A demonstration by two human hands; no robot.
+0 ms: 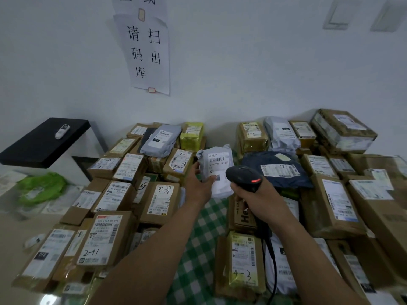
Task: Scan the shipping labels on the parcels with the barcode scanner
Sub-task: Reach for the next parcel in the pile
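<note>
Left hand [199, 186] grips a soft, wrinkled white poly mailer [220, 190] at frame centre, its label [217, 160] facing the camera. Right hand [257, 201] is wrapped round the matte black barcode scanner [244, 178], red light lit, head just beside the label. Taped brown cardboard boxes [105, 238] crowd the counter [198, 249], which has a green-white checked cloth. White wall, paper sign [146, 51] top centre.

Wall sign [145, 51], black shelf [33, 148], checkered cloth [204, 234].

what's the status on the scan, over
Left hand holds white parcel up, label facing camera. Right hand grips barcode scanner, aimed at that label. Nothing between them.
</note>
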